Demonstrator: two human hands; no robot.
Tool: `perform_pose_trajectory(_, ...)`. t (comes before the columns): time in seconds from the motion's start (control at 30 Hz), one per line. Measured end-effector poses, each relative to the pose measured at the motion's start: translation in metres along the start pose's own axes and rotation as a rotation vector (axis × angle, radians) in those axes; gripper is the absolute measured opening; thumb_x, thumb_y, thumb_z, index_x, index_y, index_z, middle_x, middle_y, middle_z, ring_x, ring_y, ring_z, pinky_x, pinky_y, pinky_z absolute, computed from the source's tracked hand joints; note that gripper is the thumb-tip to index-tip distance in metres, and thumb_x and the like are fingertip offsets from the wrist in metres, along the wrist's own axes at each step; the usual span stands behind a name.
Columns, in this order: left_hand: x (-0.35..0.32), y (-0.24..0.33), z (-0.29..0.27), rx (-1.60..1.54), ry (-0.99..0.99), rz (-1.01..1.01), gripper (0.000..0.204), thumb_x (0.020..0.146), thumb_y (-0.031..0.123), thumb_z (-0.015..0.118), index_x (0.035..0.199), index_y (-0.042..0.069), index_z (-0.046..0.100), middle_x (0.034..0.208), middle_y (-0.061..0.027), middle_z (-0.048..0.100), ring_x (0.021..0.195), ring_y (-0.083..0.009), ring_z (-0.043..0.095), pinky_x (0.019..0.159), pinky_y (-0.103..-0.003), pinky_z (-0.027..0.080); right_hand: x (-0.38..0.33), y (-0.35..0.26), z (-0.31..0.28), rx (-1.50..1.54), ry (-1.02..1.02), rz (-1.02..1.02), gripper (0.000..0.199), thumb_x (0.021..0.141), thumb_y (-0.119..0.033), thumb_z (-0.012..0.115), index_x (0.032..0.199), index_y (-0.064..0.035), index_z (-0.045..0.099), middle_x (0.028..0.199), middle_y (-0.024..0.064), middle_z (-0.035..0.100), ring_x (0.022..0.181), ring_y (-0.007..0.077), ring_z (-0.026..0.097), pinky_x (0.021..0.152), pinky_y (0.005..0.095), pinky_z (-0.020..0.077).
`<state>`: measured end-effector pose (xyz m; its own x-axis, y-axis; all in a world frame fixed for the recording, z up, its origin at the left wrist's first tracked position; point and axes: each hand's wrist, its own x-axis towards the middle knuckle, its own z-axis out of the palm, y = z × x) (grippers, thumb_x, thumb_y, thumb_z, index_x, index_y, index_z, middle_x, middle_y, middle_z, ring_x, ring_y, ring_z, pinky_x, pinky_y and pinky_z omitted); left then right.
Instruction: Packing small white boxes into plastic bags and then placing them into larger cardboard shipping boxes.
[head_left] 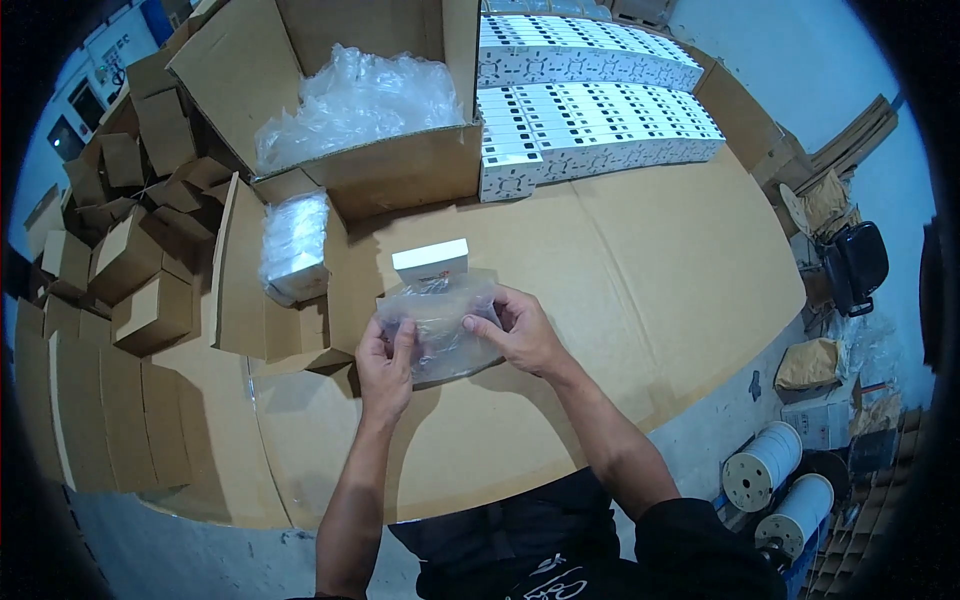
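Clear plastic is the fiddly bit here: in the head view, both hands are pinching a thin see-through bag (440, 325) right in the middle of the cardboard-covered surface (650, 260), with a small white box (431, 260) at about 12 o'clock from the bag, touching or just poking into its far edge (can't quite tell how far in it sits). The left hand (386, 362) grips the bag's near-left corner with fingers curled over the film, and the right hand (520, 335) is closed on the right side, thumb and fingers pinching the plastic. My take on doing this well: keep the mouth of the bag spread wide with both pinches and pull evenly, because film like this bunches and snags on box corners if one side lags. At 10 o'clock there's a wrapped bundle (295, 245) sitting in an opened carton flap, a big open carton (400, 170) with loose plastic liner at 11, and rows of white boxes (590, 120) stacked at 1 o'clock. Two white spools (775, 480) sit way off at 4 o'clock.
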<state>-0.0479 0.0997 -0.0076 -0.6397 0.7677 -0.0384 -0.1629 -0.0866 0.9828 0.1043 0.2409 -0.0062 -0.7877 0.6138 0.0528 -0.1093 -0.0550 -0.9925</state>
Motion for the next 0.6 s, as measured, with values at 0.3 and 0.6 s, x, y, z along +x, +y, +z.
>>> perform_pose_trajectory(0.3, -0.002, -0.012, 0.003, 0.155, 0.022, 0.275, 0.019, 0.106, 0.021, 0.061, 0.108, 0.004, 0.054, 0.089, 0.001, 0.058, 0.08, -0.0059, 0.054, 0.071, -0.023, 0.046, 0.004, -0.002, 0.004, 0.155, 0.081, 0.007, 0.015, 0.101, -0.013, 0.067, 0.111, -0.0019, 0.064, 0.095, -0.0017, 0.065, 0.085, 0.006, 0.06, 0.076, 0.0247, 0.051)
perform_pose_trajectory(0.6, -0.004, -0.013, 0.0, 0.167, 0.125, 0.304, 0.019, 0.108, 0.023, 0.056, 0.106, 0.005, 0.053, 0.082, 0.0017, 0.054, 0.07, -0.0052, 0.049, 0.061, -0.022, 0.042, -0.005, -0.003, 0.02, 0.189, 0.271, -0.033, 0.019, 0.105, -0.021, 0.062, 0.105, -0.0029, 0.065, 0.085, -0.0016, 0.063, 0.075, 0.0056, 0.058, 0.066, 0.0238, 0.0483)
